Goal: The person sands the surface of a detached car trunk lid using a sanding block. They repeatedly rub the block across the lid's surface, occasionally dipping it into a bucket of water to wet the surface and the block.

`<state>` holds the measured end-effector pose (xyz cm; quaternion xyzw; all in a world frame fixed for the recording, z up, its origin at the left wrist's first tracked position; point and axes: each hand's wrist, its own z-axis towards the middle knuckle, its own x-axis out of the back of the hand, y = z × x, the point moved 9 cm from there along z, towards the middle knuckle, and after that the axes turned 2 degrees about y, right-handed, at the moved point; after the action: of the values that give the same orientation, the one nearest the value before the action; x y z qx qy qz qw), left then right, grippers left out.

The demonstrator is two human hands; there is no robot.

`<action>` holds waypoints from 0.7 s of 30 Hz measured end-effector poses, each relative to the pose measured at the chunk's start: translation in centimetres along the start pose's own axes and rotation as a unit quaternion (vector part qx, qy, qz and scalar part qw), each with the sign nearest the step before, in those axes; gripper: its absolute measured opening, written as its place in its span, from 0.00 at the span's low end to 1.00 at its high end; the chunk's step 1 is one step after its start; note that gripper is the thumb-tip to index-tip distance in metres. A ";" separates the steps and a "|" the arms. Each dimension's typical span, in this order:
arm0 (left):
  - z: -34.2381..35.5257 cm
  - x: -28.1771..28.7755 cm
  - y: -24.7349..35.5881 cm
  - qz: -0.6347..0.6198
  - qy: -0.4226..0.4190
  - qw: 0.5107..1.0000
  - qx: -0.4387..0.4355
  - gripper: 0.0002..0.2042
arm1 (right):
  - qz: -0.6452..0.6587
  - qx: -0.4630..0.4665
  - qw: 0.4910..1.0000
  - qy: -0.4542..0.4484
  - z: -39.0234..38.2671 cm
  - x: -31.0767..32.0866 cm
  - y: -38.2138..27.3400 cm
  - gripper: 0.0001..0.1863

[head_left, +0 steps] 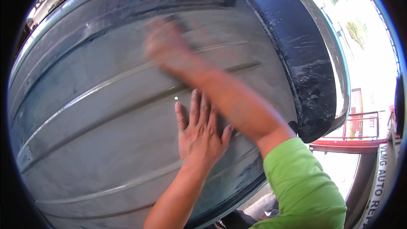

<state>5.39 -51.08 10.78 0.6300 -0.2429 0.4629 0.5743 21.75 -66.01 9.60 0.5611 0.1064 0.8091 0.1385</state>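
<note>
A large grey vehicle roof (pixel 106 144) with long raised ridges fills most of the head view, its surface dull and patchy. My left hand (pixel 201 138) lies flat on it, palm down, fingers spread, holding nothing. Farther forward and a little to the left, my right hand (pixel 165 42) is over the same roof, smeared by motion. Its fingers cannot be made out. A dark patch (pixel 176 21) shows at its far edge; whether that is something held or a shadow is unclear. My right forearm crosses beyond the left fingertips, with a green sleeve at the upper arm.
A glossy dark curved panel (pixel 305 55) with whitish smears borders the roof on the right. A small white fleck (pixel 176 98) sits by my left fingertips. Red metal railing (pixel 360 144) and a lettered beam (pixel 375 186) stand beyond at the lower right.
</note>
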 end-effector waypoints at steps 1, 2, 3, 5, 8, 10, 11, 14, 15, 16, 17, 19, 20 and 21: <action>0.0 0.3 0.2 -0.012 0.005 1.000 -0.009 0.40 | 0.114 0.017 0.992 0.060 2.6 0.8 -6.6 0.20; 0.0 -0.2 0.1 -0.021 -0.029 0.999 -0.001 0.38 | 0.298 -0.014 0.954 0.043 4.5 1.1 -10.4 0.27; 0.1 0.3 0.0 -0.066 -0.003 0.998 0.006 0.37 | 0.312 0.004 0.950 0.027 5.7 0.9 -14.5 0.29; 0.1 0.8 0.5 0.004 0.020 1.000 -0.024 0.37 | 0.355 -0.016 0.934 0.020 3.5 0.5 -14.4 0.27; -0.1 -0.7 -0.3 -0.006 -0.052 0.999 0.012 0.41 | 0.168 0.031 0.981 0.094 -6.8 1.3 -2.5 0.21; -0.1 0.2 -0.3 -0.005 0.001 1.000 0.009 0.45 | 0.025 0.029 0.999 0.011 -13.4 -1.3 10.5 0.21; -0.1 0.0 -0.2 0.002 -0.008 1.000 0.009 0.45 | 0.173 -0.275 0.945 -0.034 -16.7 -3.6 20.6 0.21; -0.1 0.0 -0.1 0.017 -0.010 1.000 0.000 0.45 | 0.037 -0.402 0.899 -0.169 -14.8 -6.4 24.6 0.22; -0.1 -0.1 -0.2 0.020 -0.020 1.000 0.010 0.45 | -0.024 -0.446 0.861 -0.242 -12.9 -7.4 22.7 0.23; -0.1 -0.1 -0.2 0.019 -0.023 0.999 0.011 0.45 | -0.032 -0.410 0.890 -0.199 -8.4 -6.4 18.0 0.20; 0.0 0.0 -0.2 0.018 -0.023 1.000 0.009 0.45 | 0.004 -0.388 0.918 -0.083 -4.2 -5.1 13.9 0.17; 0.0 -0.1 -0.1 0.029 -0.033 0.999 0.000 0.44 | -0.033 -0.268 0.959 0.083 2.3 -2.7 5.3 0.12; 0.1 0.0 0.0 0.023 -0.028 0.999 -0.006 0.44 | -0.054 -0.234 0.953 0.182 3.2 -1.4 3.3 0.10; 0.1 0.0 0.0 0.018 -0.027 0.999 -0.007 0.44 | 0.055 -0.202 0.943 0.258 3.0 1.9 1.6 0.10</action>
<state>5.43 -51.20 10.74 0.6337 -0.2728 0.4541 0.5638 23.73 -66.83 12.79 0.2988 -0.0581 0.9369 0.1722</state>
